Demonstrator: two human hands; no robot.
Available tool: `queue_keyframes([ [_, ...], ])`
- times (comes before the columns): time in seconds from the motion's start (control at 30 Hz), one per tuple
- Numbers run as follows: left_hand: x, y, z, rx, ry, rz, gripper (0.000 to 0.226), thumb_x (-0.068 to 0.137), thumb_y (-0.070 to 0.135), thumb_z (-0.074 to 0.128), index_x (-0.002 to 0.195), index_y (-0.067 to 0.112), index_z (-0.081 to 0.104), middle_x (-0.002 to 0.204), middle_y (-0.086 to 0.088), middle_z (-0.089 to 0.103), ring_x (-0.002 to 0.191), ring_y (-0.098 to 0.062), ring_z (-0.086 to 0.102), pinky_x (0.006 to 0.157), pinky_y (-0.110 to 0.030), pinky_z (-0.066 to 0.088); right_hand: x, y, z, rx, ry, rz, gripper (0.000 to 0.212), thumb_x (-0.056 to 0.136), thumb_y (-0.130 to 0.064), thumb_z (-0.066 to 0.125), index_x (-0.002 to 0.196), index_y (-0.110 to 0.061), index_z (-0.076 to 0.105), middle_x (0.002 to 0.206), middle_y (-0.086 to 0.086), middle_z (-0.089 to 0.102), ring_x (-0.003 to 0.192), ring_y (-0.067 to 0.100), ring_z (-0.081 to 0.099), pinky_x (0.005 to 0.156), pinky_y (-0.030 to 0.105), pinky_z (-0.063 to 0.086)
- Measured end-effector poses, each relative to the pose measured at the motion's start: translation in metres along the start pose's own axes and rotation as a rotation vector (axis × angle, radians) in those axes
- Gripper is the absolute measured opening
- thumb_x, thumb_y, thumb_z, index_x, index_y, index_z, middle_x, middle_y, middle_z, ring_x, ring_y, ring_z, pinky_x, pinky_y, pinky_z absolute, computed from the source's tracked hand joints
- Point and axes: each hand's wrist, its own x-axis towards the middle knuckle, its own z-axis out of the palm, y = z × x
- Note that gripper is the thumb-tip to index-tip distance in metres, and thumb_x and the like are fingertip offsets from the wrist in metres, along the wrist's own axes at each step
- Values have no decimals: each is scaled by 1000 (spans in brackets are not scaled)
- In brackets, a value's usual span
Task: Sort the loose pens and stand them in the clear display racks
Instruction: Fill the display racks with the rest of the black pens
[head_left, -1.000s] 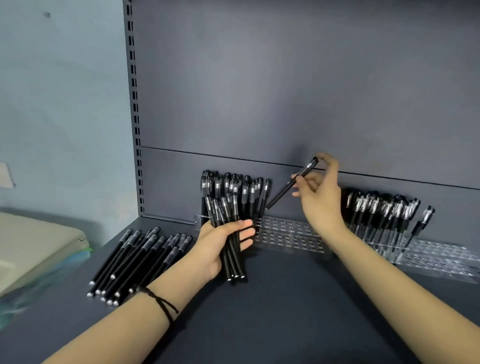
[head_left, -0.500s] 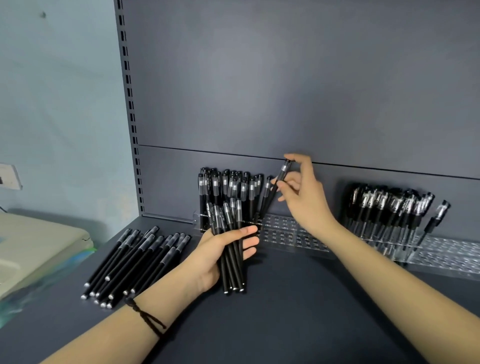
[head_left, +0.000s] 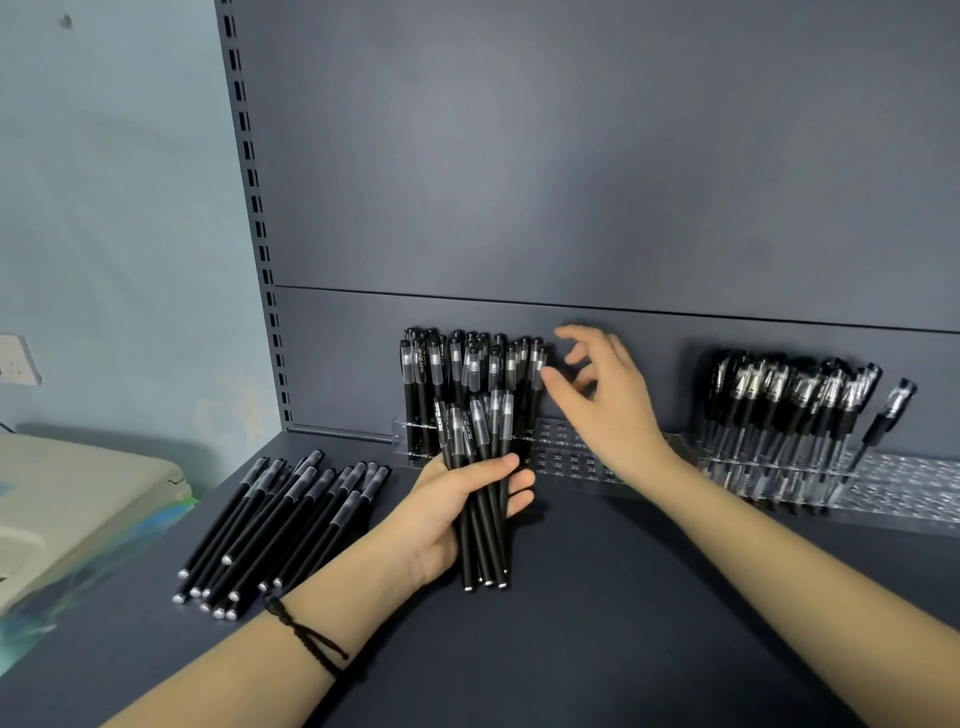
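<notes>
Fingers (head_left: 519, 480) of the left hand (head_left: 441, 519) curled, together with the thumb, round a bundle of pens (head_left: 485, 545). Fingers (head_left: 574, 332) of the right hand (head_left: 610, 415) spread and loosely bent, gripping nothing.

Far left of both sets of fingers: beige machine (head_left: 78, 499) past the shelf edge, with a wall socket (head_left: 15, 358) above it.

Left of the gripping fingers and apart from them: loose pens (head_left: 280, 525), black, lying flat and side by side on the dark shelf (head_left: 571, 649), caps toward the back panel (head_left: 571, 156), silver butt ends toward the viewer.

Below and left of the same fingers: black cord bracelet (head_left: 306, 636) on the wrist.

Within the gripping fingers: the bundle, held near upright, clear caps up, butt ends down.

Directly behind and above these fingers: left rack (head_left: 566, 460), clear and perforated, set against the back panel, its left part packed with standing pens (head_left: 457, 364), caps up.

At the right thumb tip: caps of the rightmost standing pens, either touched or just beside it, not resolvable through the blur.

Right of the spread fingers and well apart: right rack (head_left: 909, 488), also clear, holding a leaning group of clipped pens (head_left: 789, 400), with a single pen (head_left: 891, 410) standing just beyond the group's right end.
</notes>
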Motion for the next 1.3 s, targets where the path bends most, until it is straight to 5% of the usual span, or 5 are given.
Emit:
queue_keyframes([
  [0.17,1,0,-1,69,-28,31,26,82,-4,68,108,-2,65,85,-14,73,79,-24,74,68,-32,61,-13,-21,5,188,-259,152,16,83,-31,73,95,-22,66,83,-7,70,70,2,56,66,12,46],
  [0.3,-1,-1,0,129,-54,57,21,83,-4,67,103,1,68,91,-15,73,79,-23,74,68,-31,61,-13,-29,7,398,-314,316,18,86,-12,70,102,-13,63,83,4,70,73,10,62,55,21,48],
  [0.47,-3,0,0,132,-93,59,24,83,-3,67,107,-1,67,100,-19,74,90,-30,73,75,-34,61,-9,-34,-1,486,-390,416,25,88,-10,68,113,-14,64,94,7,70,80,12,67,63,22,55],
  [0.8,7,-3,-5,38,17,14,23,85,-13,62,104,0,59,95,-23,73,79,-31,74,64,-35,62,33,-19,-25,577,190,278,16,91,-2,61,91,-17,58,84,2,65,68,7,62,59,17,53],
  [1.3,8,-2,-5,72,20,2,27,82,-12,64,106,-1,59,86,-20,74,70,-27,74,59,-34,61,30,-21,-17,348,109,58,24,88,-10,68,96,-28,54,78,-7,61,73,7,62,62,23,56],
])
